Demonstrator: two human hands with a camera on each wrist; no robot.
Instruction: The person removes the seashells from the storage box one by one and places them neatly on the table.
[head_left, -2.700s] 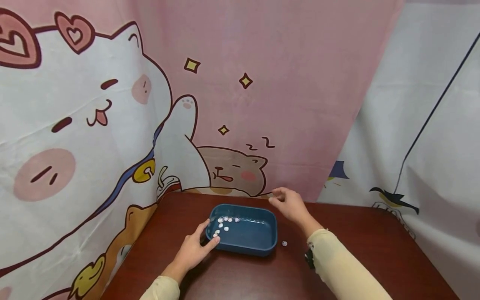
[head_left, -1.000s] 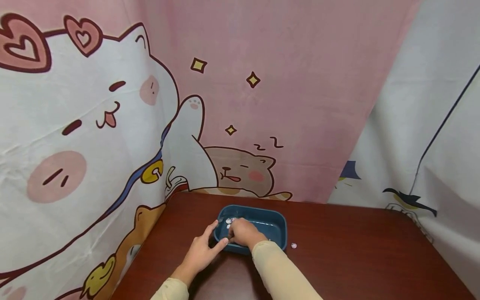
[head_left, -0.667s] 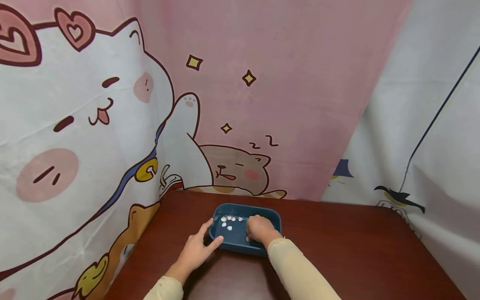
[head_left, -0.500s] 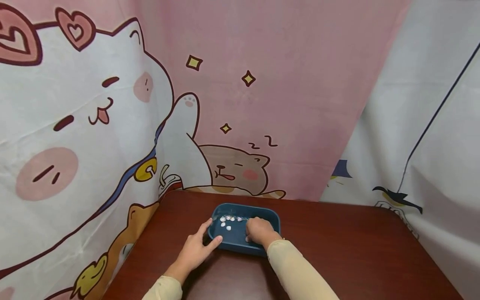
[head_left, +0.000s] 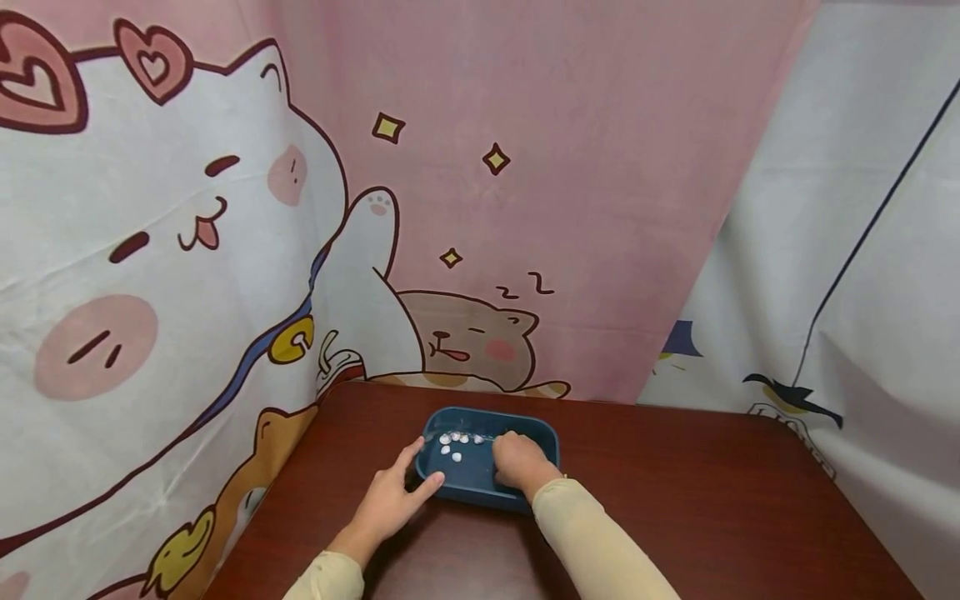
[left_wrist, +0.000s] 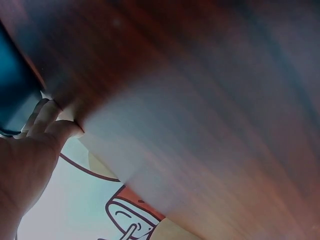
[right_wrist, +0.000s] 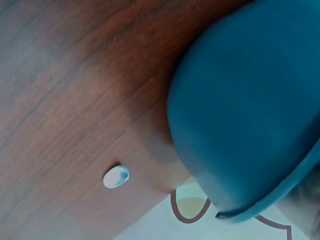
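A blue open plastic tub (head_left: 468, 475) stands on the table. Several small pale shell-like pieces (head_left: 457, 457) lie in its left half. My left hand (head_left: 386, 504) holds the tub's left end, forefinger at the far side of the rim and thumb at the near corner. Inside the right half, my right hand (head_left: 519, 460) reaches down with fingers curled toward the floor of the tub; I cannot tell whether they pinch anything, as the fingertips are hidden. One more pale piece (right_wrist: 116, 177) sits on the table outside the tub, seen in the right wrist view.
The dark red wooden table (head_left: 675, 500) extends to both sides of the tub. A cloth printed with cartoon animals (head_left: 570, 208) hangs behind the table and along its left and right sides.
My right hand has come from beyond the tub's right end to its left part, then back to the right half, where it stays. Two pieces no longer show at the near left corner.
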